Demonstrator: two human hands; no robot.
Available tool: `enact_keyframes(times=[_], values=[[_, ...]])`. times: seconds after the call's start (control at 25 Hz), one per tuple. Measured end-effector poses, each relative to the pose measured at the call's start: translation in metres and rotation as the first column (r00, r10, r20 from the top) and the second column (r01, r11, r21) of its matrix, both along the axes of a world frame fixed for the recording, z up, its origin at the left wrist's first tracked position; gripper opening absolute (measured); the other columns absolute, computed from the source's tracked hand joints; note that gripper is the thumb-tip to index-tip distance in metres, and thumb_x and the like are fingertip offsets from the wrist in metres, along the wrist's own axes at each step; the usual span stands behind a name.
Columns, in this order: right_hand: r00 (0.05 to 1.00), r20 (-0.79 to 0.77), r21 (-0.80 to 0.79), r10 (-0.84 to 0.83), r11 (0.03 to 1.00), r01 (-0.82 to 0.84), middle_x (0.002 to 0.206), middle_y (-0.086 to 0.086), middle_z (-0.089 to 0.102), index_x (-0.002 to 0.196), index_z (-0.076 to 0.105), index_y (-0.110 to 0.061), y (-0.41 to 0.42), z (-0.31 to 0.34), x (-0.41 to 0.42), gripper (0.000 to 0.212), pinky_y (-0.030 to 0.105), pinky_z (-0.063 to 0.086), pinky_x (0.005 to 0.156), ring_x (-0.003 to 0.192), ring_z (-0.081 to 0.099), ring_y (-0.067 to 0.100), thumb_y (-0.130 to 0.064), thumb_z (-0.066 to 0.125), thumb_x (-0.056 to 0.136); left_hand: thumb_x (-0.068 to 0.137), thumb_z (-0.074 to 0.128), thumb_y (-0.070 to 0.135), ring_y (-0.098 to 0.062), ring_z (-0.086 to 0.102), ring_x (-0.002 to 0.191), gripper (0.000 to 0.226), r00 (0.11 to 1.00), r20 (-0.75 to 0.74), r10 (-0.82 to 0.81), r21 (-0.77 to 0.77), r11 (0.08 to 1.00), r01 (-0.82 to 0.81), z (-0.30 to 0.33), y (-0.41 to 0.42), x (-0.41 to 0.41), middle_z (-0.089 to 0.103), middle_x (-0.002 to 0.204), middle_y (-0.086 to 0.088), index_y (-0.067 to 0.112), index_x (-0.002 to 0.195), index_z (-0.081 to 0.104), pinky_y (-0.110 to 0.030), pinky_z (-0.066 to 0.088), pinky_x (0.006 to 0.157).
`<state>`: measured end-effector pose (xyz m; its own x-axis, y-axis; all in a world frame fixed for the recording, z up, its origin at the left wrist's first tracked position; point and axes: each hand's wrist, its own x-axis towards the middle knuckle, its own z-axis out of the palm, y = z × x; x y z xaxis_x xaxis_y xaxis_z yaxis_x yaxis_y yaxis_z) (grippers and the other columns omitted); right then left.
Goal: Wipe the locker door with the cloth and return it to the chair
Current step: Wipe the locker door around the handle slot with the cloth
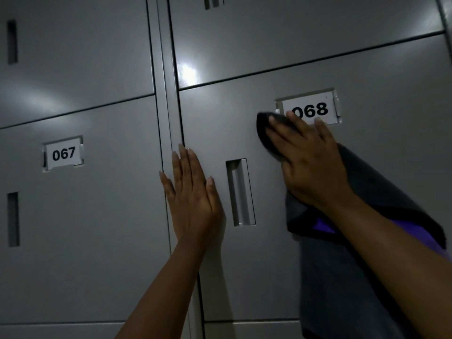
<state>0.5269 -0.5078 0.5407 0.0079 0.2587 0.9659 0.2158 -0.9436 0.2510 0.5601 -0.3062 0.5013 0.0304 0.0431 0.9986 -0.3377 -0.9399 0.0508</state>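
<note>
The grey locker door (pixel 367 99) carries a white label reading 068 (pixel 315 110) and a recessed vertical handle (pixel 240 192). My right hand (pixel 310 162) presses a dark grey cloth (pixel 342 277) flat against this door, just below and over the lower left corner of the label. Most of the cloth hangs down under my right forearm, with a purple patch showing. My left hand (pixel 193 192) lies flat and open on the door's left edge, next to the handle. No chair is in view.
To the left is another grey locker door (pixel 97 216) labelled 067 (pixel 63 153), with a dark slot handle (pixel 12 218). More locker doors fill the rows above and below. The light is dim, with a bright glare spot (pixel 188 72) above door 068.
</note>
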Motion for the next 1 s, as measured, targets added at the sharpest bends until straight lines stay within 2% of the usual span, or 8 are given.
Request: enact_keyframes(times=[0.08, 0.12, 0.24, 0.32, 0.56, 0.84, 0.92, 1.0], values=[[0.997, 0.047, 0.108, 0.064, 0.992, -0.068, 0.144, 0.012, 0.042, 0.136, 0.039, -0.008, 0.029, 0.022, 0.005, 0.06, 0.047, 0.014, 0.111, 0.135, 0.031, 0.031, -0.013, 0.032, 0.076, 0.094, 0.015, 0.033, -0.016, -0.006, 0.143, 0.06, 1.0, -0.004, 0.003, 0.0, 1.0, -0.003, -0.001, 0.0, 0.0, 0.0, 0.156, -0.009, 0.007, 0.146, 0.005, -0.038, -0.011, 0.115], [0.995, 0.051, 0.084, 0.092, 0.992, -0.096, 0.144, 0.013, 0.042, 0.135, 0.04, -0.006, 0.047, 0.031, 0.006, 0.061, 0.044, 0.011, 0.11, 0.135, 0.031, 0.031, -0.01, 0.035, 0.074, 0.094, 0.015, 0.033, -0.017, -0.005, 0.143, 0.059, 1.0, -0.002, 0.01, 0.0, 1.0, -0.01, -0.001, 0.0, 0.0, 0.001, 0.156, -0.009, 0.007, 0.146, 0.006, -0.038, -0.01, 0.115], [0.999, -0.036, -0.19, 0.028, 0.981, -0.034, 0.15, 0.008, 0.031, 0.139, 0.034, -0.011, 0.089, 0.047, 0.008, 0.062, 0.047, -0.001, 0.112, 0.14, 0.019, 0.025, -0.011, 0.037, 0.077, 0.094, 0.015, 0.032, -0.019, -0.001, 0.143, 0.058, 1.0, 0.004, 0.019, 0.002, 1.0, -0.019, 0.0, 0.0, -0.001, 0.006, 0.155, -0.012, 0.005, 0.145, 0.009, -0.04, -0.009, 0.115], [0.998, -0.038, -0.218, -0.043, 0.975, 0.034, 0.153, 0.002, 0.026, 0.141, 0.03, -0.015, 0.089, 0.061, 0.008, 0.059, 0.056, -0.005, 0.111, 0.142, 0.013, 0.023, -0.013, 0.038, 0.083, 0.094, 0.015, 0.032, -0.019, 0.0, 0.143, 0.058, 1.0, 0.001, 0.022, 0.003, 1.0, -0.022, 0.001, 0.001, 0.0, 0.007, 0.155, -0.012, 0.005, 0.145, 0.01, -0.04, -0.01, 0.115], [0.997, 0.011, 0.24, -0.077, 0.968, 0.072, 0.152, 0.001, 0.027, 0.142, 0.03, -0.018, 0.022, 0.088, -0.002, 0.065, 0.066, -0.003, 0.106, 0.142, 0.01, 0.027, -0.011, 0.037, 0.077, 0.093, 0.014, 0.035, -0.017, -0.002, 0.143, 0.06, 0.999, -0.015, 0.028, 0.007, 1.0, -0.028, 0.001, 0.002, 0.0, 0.005, 0.155, -0.01, 0.007, 0.146, 0.009, -0.039, -0.012, 0.115], [0.99, 0.019, 0.627, -0.139, 0.773, 0.097, 0.153, 0.004, 0.025, 0.143, 0.028, -0.013, -0.031, 0.043, -0.003, 0.065, 0.063, -0.001, 0.109, 0.142, 0.01, 0.03, -0.009, 0.038, 0.079, 0.093, 0.015, 0.035, -0.018, -0.003, 0.143, 0.061, 1.0, -0.027, 0.015, 0.012, 1.0, -0.015, 0.001, 0.003, 0.001, 0.003, 0.156, -0.011, 0.007, 0.146, 0.007, -0.04, -0.014, 0.114], [0.993, 0.058, 0.633, -0.1, 0.773, 0.041, 0.151, 0.004, 0.03, 0.142, 0.03, -0.012, -0.025, 0.022, -0.003, 0.065, 0.06, 0.003, 0.11, 0.14, 0.018, 0.03, -0.009, 0.033, 0.077, 0.093, 0.015, 0.035, -0.018, -0.003, 0.143, 0.061, 0.999, -0.027, 0.024, 0.008, 1.0, -0.024, 0.002, 0.003, 0.002, 0.002, 0.156, -0.011, 0.006, 0.146, 0.007, -0.039, -0.015, 0.114], [0.995, 0.089, 0.499, -0.043, 0.867, -0.007, 0.147, 0.004, 0.037, 0.139, 0.036, -0.014, -0.021, -0.003, -0.003, 0.065, 0.056, 0.011, 0.11, 0.137, 0.028, 0.028, -0.011, 0.028, 0.075, 0.093, 0.015, 0.035, -0.018, -0.004, 0.143, 0.061, 0.999, -0.03, 0.023, 0.008, 1.0, -0.023, 0.002, 0.002, 0.002, 0.002, 0.156, -0.011, 0.006, 0.146, 0.007, -0.039, -0.015, 0.114]])
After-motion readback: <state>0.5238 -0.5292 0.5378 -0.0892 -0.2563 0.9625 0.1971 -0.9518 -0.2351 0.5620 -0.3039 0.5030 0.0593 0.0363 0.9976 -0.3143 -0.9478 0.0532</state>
